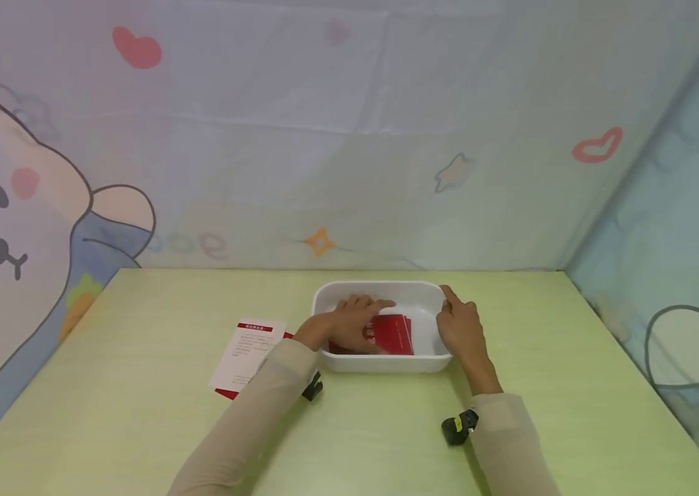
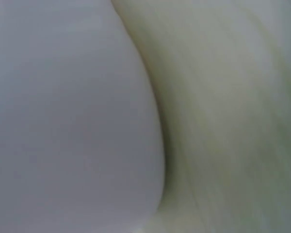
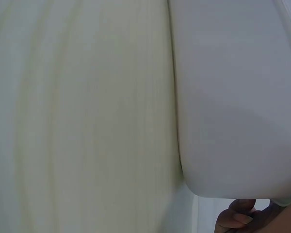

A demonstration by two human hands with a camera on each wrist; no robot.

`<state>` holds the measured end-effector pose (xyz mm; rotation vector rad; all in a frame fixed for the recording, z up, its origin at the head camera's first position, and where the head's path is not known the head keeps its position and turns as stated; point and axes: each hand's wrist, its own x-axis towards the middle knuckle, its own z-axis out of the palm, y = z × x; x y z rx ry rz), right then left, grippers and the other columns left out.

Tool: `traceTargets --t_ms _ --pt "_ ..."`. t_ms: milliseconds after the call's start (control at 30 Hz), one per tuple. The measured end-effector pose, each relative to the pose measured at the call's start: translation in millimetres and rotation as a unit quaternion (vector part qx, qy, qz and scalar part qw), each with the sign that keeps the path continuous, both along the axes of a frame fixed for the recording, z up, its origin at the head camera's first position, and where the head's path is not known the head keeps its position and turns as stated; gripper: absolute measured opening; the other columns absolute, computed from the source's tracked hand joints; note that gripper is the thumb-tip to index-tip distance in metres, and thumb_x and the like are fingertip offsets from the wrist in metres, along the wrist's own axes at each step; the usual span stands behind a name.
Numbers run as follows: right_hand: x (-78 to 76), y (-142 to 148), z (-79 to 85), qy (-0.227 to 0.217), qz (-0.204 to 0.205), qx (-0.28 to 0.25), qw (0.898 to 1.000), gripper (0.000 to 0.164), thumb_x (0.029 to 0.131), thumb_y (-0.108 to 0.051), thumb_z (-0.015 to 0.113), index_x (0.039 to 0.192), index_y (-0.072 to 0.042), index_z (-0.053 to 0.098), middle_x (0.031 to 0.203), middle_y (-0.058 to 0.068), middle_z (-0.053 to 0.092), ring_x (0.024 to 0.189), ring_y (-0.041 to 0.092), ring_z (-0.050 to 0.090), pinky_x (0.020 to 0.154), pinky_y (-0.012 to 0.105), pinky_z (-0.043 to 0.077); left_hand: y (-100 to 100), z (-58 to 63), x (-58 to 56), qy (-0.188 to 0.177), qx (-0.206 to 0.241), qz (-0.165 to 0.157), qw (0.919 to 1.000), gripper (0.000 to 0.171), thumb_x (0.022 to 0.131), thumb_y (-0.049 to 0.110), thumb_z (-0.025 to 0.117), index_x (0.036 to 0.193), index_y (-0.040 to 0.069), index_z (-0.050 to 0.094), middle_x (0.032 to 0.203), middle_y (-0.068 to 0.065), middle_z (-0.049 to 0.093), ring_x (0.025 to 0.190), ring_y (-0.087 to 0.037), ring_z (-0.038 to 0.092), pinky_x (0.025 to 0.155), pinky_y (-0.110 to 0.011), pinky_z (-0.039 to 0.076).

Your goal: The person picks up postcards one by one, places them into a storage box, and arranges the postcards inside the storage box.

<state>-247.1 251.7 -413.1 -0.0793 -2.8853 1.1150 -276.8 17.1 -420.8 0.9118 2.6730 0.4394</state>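
Observation:
In the head view a white plastic tub [image 1: 380, 365] stands on the table with red printed cards [image 1: 395, 334] lying inside. My left hand [image 1: 349, 327] reaches over its left side, fingers and thumb spread above the cards and partly covering them. My right hand [image 1: 462, 329] grips the tub's right end at the rim. In the right wrist view, the fingers [image 3: 235, 218] of that hand curl near the tub's corner. Only the tub's pale outer wall [image 2: 77, 121] and the table show in the left wrist view.
A white printed sheet [image 1: 246, 355] lies on red paper [image 1: 225, 394] left of the tub, partly behind my left sleeve. The table [image 1: 380, 441] is pale yellow-green. A cartoon-printed cloth [image 1: 324, 138] rises behind the table.

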Motion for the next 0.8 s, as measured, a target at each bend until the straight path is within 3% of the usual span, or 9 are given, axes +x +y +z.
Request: traceTargets --t_ms 300,600,800 --pt "-2.2 0.1 1.0 0.004 0.003 0.002 1.0 0.052 0.105 -0.025 0.02 0.155 -0.018 0.034 0.129 0.034 0.048 0.098 0.039 0.051 0.068 0.044 0.047 0.7 -3.4 -2.6 0.008 0.009 -0.008 0.9999 0.069 0.088 0.044 0.072 0.148 0.037 0.038 0.145 -0.002 0.043 0.138 -0.022 0.033 0.117 -0.047 0.029" --pt "-2.7 -0.2 0.6 0.002 0.007 -0.001 1.0 0.051 0.105 -0.025 0.02 0.154 -0.019 0.035 0.128 0.033 0.049 0.096 0.037 0.051 0.067 0.042 0.046 0.9 -2.1 0.7 -0.006 0.022 -0.01 0.9997 0.067 0.089 0.039 0.071 0.148 0.035 0.04 0.144 -0.002 0.043 0.139 -0.023 0.033 0.115 -0.048 0.027" --pt "-3.5 -0.1 1.6 0.002 0.01 -0.001 1.0 0.052 0.105 -0.025 0.02 0.154 -0.019 0.034 0.129 0.034 0.048 0.1 0.039 0.052 0.072 0.047 0.049 1.8 -0.5 1.7 -0.012 0.024 0.003 0.9996 0.072 0.089 0.041 0.072 0.151 0.032 0.036 0.148 -0.003 0.042 0.139 -0.023 0.033 0.117 -0.05 0.026"
